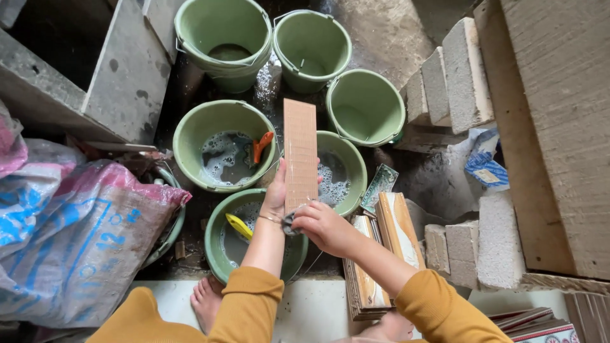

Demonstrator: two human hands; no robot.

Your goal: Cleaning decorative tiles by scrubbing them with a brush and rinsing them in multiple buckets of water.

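Note:
My left hand (277, 190) grips a long tan tile (300, 149) by its near end, holding it out over the green buckets with its ribbed back facing up. My right hand (324, 225) presses a small dark scrubbing pad (289, 222) against the tile's near end. Below the hands is a green bucket (219, 244) of water with a yellow brush (239, 226) in it. A second green bucket (346, 168) of soapy water lies under the tile's right side.
Several more green buckets (223, 38) stand beyond, one (190, 143) holding foam and an orange brush (261, 145). Stacked tiles (381, 248) lean at my right, concrete blocks (454, 76) beside them. Woven sacks (70, 235) lie left. My bare feet (206, 302) rest on a white slab.

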